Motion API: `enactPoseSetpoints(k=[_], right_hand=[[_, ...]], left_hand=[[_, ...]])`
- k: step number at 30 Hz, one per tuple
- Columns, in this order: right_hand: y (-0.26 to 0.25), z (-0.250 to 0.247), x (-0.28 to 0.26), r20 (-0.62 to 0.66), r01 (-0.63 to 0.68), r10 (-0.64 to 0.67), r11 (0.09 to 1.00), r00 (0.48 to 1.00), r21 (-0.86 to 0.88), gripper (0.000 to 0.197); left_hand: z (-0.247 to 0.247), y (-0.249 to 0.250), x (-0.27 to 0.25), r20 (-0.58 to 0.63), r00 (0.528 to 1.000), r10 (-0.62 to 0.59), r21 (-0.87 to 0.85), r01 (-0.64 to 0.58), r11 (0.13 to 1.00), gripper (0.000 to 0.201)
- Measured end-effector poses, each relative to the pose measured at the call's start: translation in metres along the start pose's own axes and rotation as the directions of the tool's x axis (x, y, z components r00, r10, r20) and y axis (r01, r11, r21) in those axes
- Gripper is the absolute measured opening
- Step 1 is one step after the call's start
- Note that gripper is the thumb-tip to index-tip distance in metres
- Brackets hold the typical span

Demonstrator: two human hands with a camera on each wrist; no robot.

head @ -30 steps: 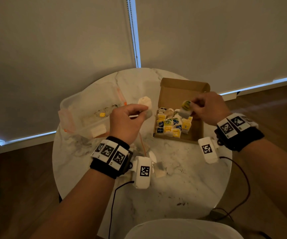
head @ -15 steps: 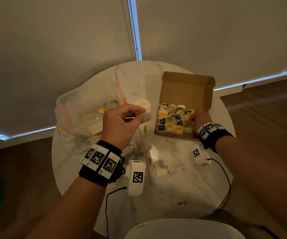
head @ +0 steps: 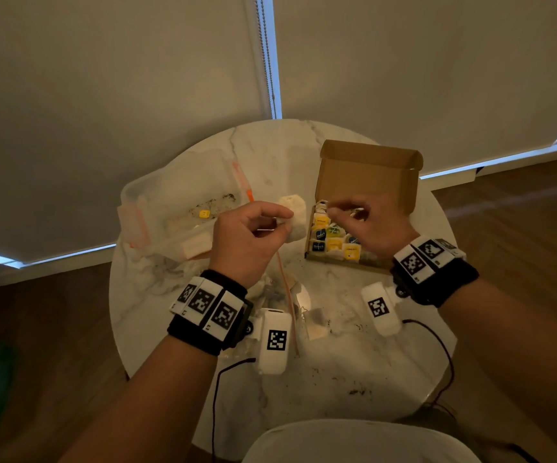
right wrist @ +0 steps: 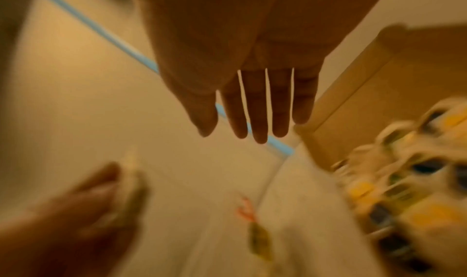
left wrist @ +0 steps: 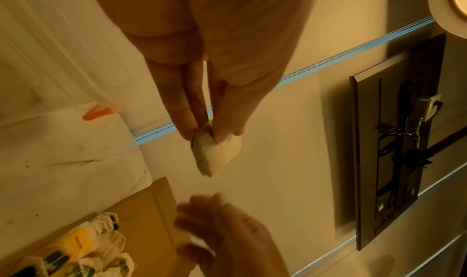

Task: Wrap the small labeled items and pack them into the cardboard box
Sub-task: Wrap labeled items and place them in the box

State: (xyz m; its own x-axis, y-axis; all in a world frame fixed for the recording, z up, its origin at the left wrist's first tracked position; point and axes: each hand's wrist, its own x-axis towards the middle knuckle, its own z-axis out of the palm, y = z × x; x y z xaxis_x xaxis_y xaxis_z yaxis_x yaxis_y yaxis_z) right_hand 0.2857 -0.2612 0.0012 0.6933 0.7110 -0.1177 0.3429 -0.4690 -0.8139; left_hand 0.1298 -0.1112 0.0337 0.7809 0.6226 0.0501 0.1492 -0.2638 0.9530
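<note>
My left hand (head: 285,222) pinches a small pale paper-wrapped item (head: 293,218) between thumb and fingers, held above the table just left of the cardboard box (head: 367,172). In the left wrist view the wrapped item (left wrist: 215,153) hangs from the fingertips (left wrist: 192,129). The box stands with its lid up and holds several wrapped items with yellow, blue and green labels (head: 332,237). My right hand (head: 337,208) hovers over the box's left part, empty. Seen from the right wrist, its fingers (right wrist: 255,121) are straight and hold nothing.
A clear plastic tub (head: 176,208) with one small yellow item (head: 204,213) sits at the left of the round marble table (head: 337,379). An orange strip (head: 243,182) lies by the tub. Paper pieces (head: 317,322) lie near the table's middle.
My right hand set its labelled item down in the box, then rose empty and moved left toward my left hand. The left hand kept its hold on the wrapped item.
</note>
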Motion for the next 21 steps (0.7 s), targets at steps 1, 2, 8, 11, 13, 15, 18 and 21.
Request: enactPoseSetpoints(k=[1, 2, 8, 11, 13, 15, 18, 21], right_hand=[[-0.016, 0.002, -0.006, 0.057, 0.049, -0.055, 0.994, 0.997, 0.095, 0.027], [-0.026, 0.006, -0.009, 0.100, 0.096, -0.114, 0.980, 0.988, 0.172, 0.028], [-0.040, 0.027, -0.021, 0.046, 0.134, -0.165, 0.907, 0.985, 0.399, 0.024], [-0.041, 0.030, -0.024, -0.001, 0.129, -0.141, 0.897, 0.990, 0.424, 0.020], [-0.043, 0.031, -0.026, -0.023, 0.145, -0.149, 0.898, 0.989, 0.416, 0.018], [-0.045, 0.032, -0.028, -0.075, 0.174, -0.158, 0.907, 0.985, 0.384, 0.014], [-0.049, 0.033, -0.028, -0.177, 0.238, -0.192, 0.923, 0.965, 0.303, 0.015], [-0.056, 0.032, -0.028, -0.211, 0.303, -0.257, 0.925, 0.943, 0.227, 0.010]], left_hand=[[0.000, 0.002, -0.001, 0.014, 1.000, 0.000, -0.014, 0.000, 1.000, 0.030], [-0.001, 0.005, -0.002, 0.029, 1.000, 0.001, -0.030, 0.000, 1.000, 0.028], [-0.007, 0.017, -0.005, 0.048, 0.999, 0.007, -0.097, -0.002, 0.995, 0.030], [-0.010, 0.019, -0.008, 0.033, 0.999, 0.003, -0.087, 0.000, 0.996, 0.028], [-0.011, 0.020, -0.010, -0.007, 1.000, 0.009, -0.059, -0.010, 0.998, 0.027], [-0.011, 0.020, -0.011, -0.082, 0.996, 0.032, 0.017, -0.030, 0.999, 0.021], [-0.006, 0.023, -0.012, -0.128, 0.992, -0.006, 0.096, 0.019, 0.995, 0.009], [0.000, 0.028, -0.014, -0.039, 0.991, -0.125, -0.007, 0.125, 0.992, 0.012]])
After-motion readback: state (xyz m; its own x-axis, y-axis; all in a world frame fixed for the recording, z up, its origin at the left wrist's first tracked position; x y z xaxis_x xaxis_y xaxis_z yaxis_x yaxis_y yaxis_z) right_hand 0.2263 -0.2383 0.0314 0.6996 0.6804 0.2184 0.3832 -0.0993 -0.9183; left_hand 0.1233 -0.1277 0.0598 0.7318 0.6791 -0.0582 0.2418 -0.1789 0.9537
